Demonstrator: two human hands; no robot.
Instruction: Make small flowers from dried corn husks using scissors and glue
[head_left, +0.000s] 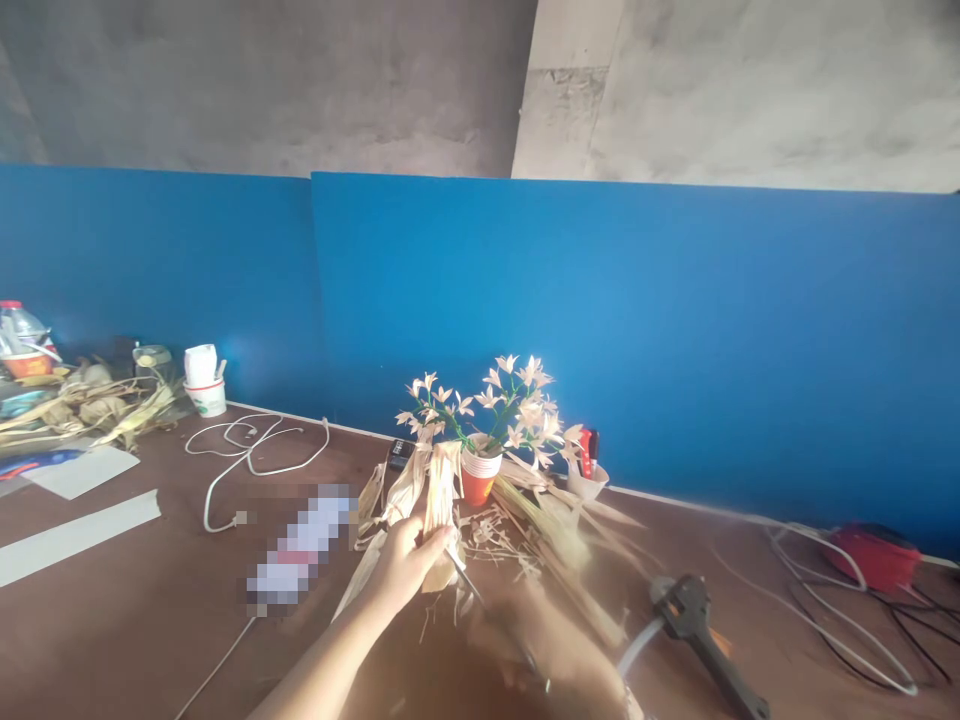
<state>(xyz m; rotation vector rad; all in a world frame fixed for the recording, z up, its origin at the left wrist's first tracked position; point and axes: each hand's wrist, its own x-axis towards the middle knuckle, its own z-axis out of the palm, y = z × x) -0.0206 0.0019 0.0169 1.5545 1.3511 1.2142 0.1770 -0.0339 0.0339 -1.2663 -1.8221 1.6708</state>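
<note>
“One question: which step?”
“Likely trimming: left hand [411,562] pinches dried husk [441,490] fanned just beyond it; right hand [551,625], motion-blurred, grips a slim tool [469,582].”
“The next move?”
“Steady hold, probably.”

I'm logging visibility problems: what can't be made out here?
Head view throughout:
Right hand: exact grip, lost to motion blur.
Cup under the flowers: inside, hidden by its wall.
White strip: left end, cut by the picture's edge.
Pixelated thing: its details, masked by the mosaic.
</note>
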